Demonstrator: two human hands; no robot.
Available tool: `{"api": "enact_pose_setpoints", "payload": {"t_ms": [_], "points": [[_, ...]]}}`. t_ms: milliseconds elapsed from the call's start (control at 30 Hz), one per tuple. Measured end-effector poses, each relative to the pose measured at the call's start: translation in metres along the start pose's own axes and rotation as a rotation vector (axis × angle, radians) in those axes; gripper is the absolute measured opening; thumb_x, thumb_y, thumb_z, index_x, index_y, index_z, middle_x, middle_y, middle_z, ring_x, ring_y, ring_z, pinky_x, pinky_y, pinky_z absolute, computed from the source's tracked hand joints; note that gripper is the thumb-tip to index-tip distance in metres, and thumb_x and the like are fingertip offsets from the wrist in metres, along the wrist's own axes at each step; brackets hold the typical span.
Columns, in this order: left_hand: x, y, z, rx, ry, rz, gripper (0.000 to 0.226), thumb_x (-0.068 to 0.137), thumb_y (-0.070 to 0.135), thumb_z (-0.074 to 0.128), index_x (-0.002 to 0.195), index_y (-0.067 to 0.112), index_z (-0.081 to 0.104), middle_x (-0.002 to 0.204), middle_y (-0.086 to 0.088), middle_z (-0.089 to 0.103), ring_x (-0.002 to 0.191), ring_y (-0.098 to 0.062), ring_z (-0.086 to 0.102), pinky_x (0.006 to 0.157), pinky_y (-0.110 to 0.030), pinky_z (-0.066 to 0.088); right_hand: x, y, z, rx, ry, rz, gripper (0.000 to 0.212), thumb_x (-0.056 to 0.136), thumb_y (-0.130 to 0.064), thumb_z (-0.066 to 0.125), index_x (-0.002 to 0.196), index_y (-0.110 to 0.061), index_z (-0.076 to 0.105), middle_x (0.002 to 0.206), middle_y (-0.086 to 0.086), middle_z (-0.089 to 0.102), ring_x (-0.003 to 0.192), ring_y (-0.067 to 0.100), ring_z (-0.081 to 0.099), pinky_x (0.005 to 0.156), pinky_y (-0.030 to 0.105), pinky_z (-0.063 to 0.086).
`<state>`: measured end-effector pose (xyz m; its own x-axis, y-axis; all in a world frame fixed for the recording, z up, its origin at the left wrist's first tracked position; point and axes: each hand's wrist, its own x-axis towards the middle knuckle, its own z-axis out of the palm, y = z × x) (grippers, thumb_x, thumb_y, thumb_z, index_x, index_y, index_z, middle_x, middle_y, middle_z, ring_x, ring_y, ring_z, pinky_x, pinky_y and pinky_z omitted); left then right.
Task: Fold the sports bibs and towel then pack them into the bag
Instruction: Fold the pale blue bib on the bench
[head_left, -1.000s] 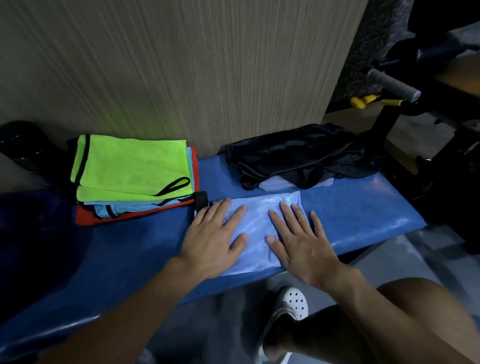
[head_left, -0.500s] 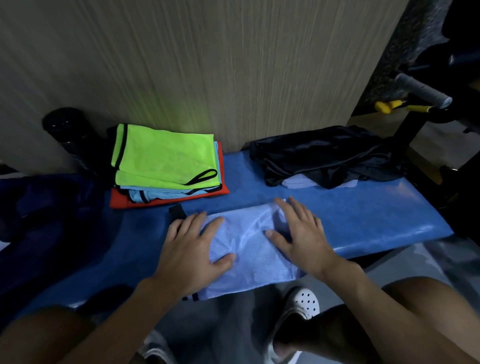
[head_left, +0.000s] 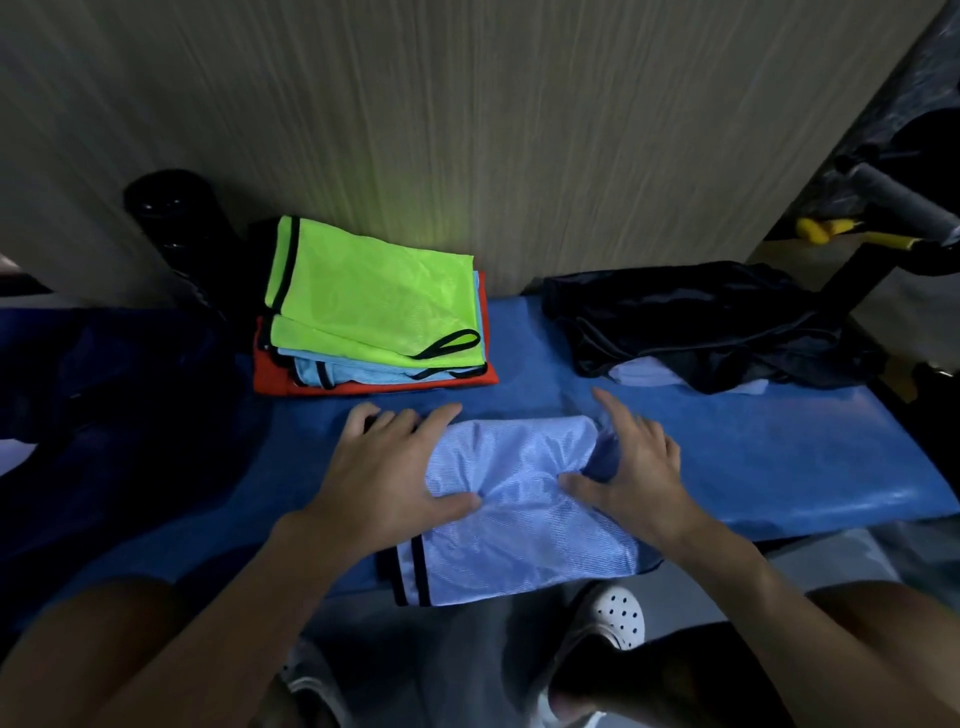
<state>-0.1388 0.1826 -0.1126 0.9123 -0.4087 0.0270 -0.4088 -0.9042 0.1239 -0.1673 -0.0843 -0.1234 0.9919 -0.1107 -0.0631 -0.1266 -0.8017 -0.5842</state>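
A folded light blue mesh bib (head_left: 519, 525) with black trim lies on the blue bench (head_left: 779, 467), its near end hanging over the front edge. My left hand (head_left: 384, 467) rests on its left part, fingers spread, thumb pressing the cloth. At the bib's right edge my right hand (head_left: 631, 467) arches, thumb on the cloth, fingers stretched past it. The fabric is wrinkled between my thumbs. Behind it sits a stack of folded bibs (head_left: 374, 306): neon green on top, light blue, then red. A black bag (head_left: 701, 317) lies crumpled back right, with pale cloth (head_left: 639, 374) showing beneath it.
A wood-grain wall (head_left: 467, 130) runs right behind the bench. A black cylinder (head_left: 176, 223) stands at the back left. Dark blue fabric (head_left: 104, 415) covers the bench's left end. Gym equipment with a grey handle (head_left: 904, 202) is at the right. My knees and a white shoe (head_left: 608, 618) are below.
The bib has slid toward me and now hangs over the front edge. My thumbs have drawn closer, bunching the cloth. My right hand has shifted to the bib's right edge.
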Motion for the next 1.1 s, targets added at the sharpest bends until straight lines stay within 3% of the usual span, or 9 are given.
{"api": "enact_pose_setpoints", "payload": {"t_ms": [100, 233, 333, 533, 633, 733, 900, 1000, 1100], "points": [[-0.003, 0.005, -0.004, -0.18, -0.033, -0.101, 0.107, 0.065, 0.087, 0.055, 0.152, 0.031, 0.028, 0.123, 0.012, 0.053, 0.118, -0.014, 0.047, 0.107, -0.032, 0.022, 0.001, 0.003, 0.003, -0.001, 0.0, -0.028, 0.104, 0.07, -0.046, 0.081, 0.151, -0.038, 0.017, 0.113, -0.012, 0.038, 0.125, 0.013, 0.028, 0.106, 0.029, 0.011], [-0.009, 0.006, -0.002, -0.584, -0.11, -0.247, 0.103, 0.068, 0.06, 0.08, 0.152, 0.035, 0.026, 0.134, 0.018, 0.04, 0.136, -0.013, 0.032, 0.113, -0.035, 0.029, 0.001, 0.002, 0.006, 0.049, 0.029, -0.018, 0.101, 0.071, -0.039, 0.083, 0.151, -0.03, 0.022, 0.093, -0.018, 0.042, 0.113, 0.013, 0.034, 0.104, 0.024, 0.011], [-0.014, 0.003, 0.002, -0.693, -0.117, -0.272, 0.108, 0.07, 0.046, 0.085, 0.154, 0.029, 0.02, 0.152, 0.009, 0.031, 0.142, -0.013, 0.031, 0.11, -0.029, 0.03, 0.001, 0.006, 0.01, 0.062, 0.038, -0.011, 0.069, 0.072, -0.039, 0.082, 0.131, -0.038, 0.047, 0.106, -0.009, 0.047, 0.124, 0.019, 0.036, 0.099, 0.021, 0.013], [-0.021, 0.001, -0.001, -0.744, -0.112, -0.336, 0.099, 0.055, 0.055, 0.089, 0.135, 0.05, 0.03, 0.118, 0.009, 0.061, 0.115, -0.018, 0.057, 0.098, -0.043, 0.05, -0.003, 0.005, 0.011, 0.101, 0.065, -0.024, 0.037, 0.071, -0.033, 0.084, 0.093, -0.029, 0.054, 0.095, -0.019, 0.047, 0.105, 0.009, 0.035, 0.094, 0.022, 0.016], [-0.026, 0.002, -0.003, -0.837, -0.065, -0.325, 0.1, 0.06, 0.041, 0.091, 0.135, 0.058, 0.027, 0.121, 0.007, 0.063, 0.115, -0.012, 0.057, 0.099, -0.042, 0.05, -0.005, -0.001, 0.007, 0.169, 0.031, 0.021, 0.036, 0.075, -0.031, 0.081, 0.088, -0.029, 0.048, 0.089, -0.009, 0.052, 0.096, 0.015, 0.043, 0.086, 0.025, 0.035], [-0.029, 0.006, -0.007, -1.001, 0.047, -0.297, 0.095, 0.072, 0.014, 0.086, 0.136, 0.057, 0.03, 0.112, -0.002, 0.067, 0.099, -0.011, 0.067, 0.088, -0.033, 0.056, -0.007, -0.01, 0.004, 0.266, 0.042, 0.02, 0.039, 0.082, -0.023, 0.077, 0.093, -0.022, 0.04, 0.072, -0.003, 0.05, 0.063, 0.006, 0.05, 0.056, 0.015, 0.039], [-0.024, 0.002, -0.031, -1.142, 0.236, -0.317, 0.093, 0.074, -0.002, 0.08, 0.137, 0.046, 0.033, 0.094, -0.016, 0.064, 0.079, -0.014, 0.066, 0.068, -0.018, 0.053, -0.002, -0.036, -0.01, 0.391, 0.112, -0.045, 0.046, 0.081, -0.014, 0.077, 0.105, -0.026, 0.039, 0.082, -0.004, 0.053, 0.066, -0.006, 0.052, 0.062, 0.013, 0.042], [-0.002, -0.023, -0.063, -1.076, 0.387, -0.325, 0.09, 0.067, 0.002, 0.088, 0.134, 0.038, 0.04, 0.098, -0.005, 0.062, 0.083, 0.005, 0.058, 0.077, -0.009, 0.045, 0.015, -0.067, -0.02, 0.477, 0.15, -0.071, 0.058, 0.078, -0.007, 0.079, 0.117, -0.025, 0.04, 0.092, -0.008, 0.051, 0.07, -0.011, 0.052, 0.063, 0.009, 0.043], [0.03, -0.06, -0.106, -1.006, 0.434, -0.291, 0.087, 0.057, 0.022, 0.088, 0.128, 0.043, 0.042, 0.108, -0.004, 0.06, 0.105, -0.006, 0.06, 0.091, -0.026, 0.05, 0.047, -0.107, -0.028, 0.583, 0.197, -0.088, 0.064, 0.077, -0.006, 0.08, 0.121, -0.022, 0.038, 0.091, -0.01, 0.049, 0.065, -0.017, 0.052, 0.058, 0.004, 0.042]]}}
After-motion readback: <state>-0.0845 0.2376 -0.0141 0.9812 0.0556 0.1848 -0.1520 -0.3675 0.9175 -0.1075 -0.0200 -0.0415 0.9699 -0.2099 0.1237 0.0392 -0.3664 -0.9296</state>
